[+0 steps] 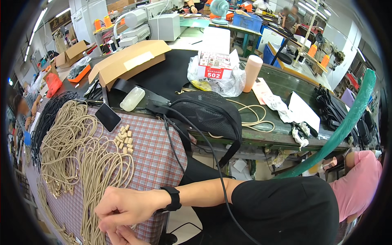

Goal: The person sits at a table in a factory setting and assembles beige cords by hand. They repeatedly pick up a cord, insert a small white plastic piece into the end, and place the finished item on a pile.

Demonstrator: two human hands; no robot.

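Tan cords [93, 175] lie in looped bundles on the checked cloth [157, 141] beside the hands; metal fittings [56, 188] already show at some ends, while small tan pieces [129, 140] sit loose in a pile, apparently unused. The right hand [130, 204] curls over the left hand [125, 237]; whether either pinches anything, I cannot tell.
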